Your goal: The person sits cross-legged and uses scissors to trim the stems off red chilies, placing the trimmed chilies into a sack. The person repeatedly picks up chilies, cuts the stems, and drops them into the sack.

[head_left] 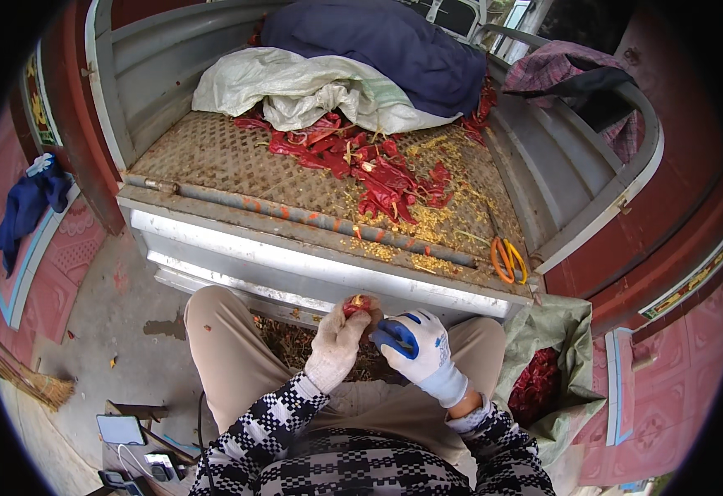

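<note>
My left hand (333,351), in an off-white knit glove, is closed around a dried red chili pepper (356,305), whose end shows above the thumb and fingers. Just beside it, my right hand (419,347) wears a white glove with blue-coated fingers and palm. Its fingers are curled in close to the pepper; whatever they grip is hidden. Both hands are above my lap, in front of a metal truck bed. On that bed lies a loose pile of dried red chilies (328,149) with scattered yellow seeds (428,165).
A white woven sack (295,83) and dark blue cloth (378,50) cover the back of the bed. Orange loop handles (508,259) lie at its right corner. An open green sack (576,355) holds red chilies at right. A phone (120,429) and broom (35,380) are at left.
</note>
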`<state>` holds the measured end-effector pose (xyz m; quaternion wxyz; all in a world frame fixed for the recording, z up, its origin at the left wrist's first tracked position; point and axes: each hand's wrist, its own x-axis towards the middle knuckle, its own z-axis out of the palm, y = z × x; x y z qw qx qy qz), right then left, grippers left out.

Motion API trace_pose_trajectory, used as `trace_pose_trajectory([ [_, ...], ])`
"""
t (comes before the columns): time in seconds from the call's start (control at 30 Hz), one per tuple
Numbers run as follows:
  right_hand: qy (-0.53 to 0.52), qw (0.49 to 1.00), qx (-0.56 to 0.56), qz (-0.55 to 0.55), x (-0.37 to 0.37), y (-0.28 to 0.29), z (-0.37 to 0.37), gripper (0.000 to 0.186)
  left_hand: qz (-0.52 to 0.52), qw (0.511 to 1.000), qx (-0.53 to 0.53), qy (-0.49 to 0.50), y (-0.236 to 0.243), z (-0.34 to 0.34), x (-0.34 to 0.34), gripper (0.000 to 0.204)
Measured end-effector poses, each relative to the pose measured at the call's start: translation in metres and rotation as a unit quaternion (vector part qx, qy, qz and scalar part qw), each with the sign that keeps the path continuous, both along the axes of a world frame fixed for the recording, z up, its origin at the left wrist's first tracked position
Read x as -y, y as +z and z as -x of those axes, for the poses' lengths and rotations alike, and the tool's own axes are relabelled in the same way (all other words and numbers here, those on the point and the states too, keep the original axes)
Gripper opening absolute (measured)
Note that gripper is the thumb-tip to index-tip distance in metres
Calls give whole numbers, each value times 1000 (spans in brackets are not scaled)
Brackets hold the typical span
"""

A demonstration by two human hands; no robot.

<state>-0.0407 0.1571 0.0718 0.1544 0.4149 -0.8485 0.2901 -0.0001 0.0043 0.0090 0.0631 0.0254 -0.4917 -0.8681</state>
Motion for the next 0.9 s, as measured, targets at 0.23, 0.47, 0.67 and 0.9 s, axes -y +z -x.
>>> trace_pose_trajectory([
  [0.23, 45, 991, -69, -107, 13, 27, 30, 22, 71, 996, 6, -62, 4, -4, 5, 19],
  [0.47, 186, 948, -141, -219, 16, 41, 43, 17, 4, 983, 47, -179, 14, -11, 18, 23],
  [0.67, 184, 973, -54, -126, 20, 18, 43, 16, 89, 988, 0, -128, 1, -8, 14, 26],
  [0.9, 26, 852, 467, 236, 19, -16, 17, 23, 110, 984, -10, -142, 7, -8, 20, 16],
])
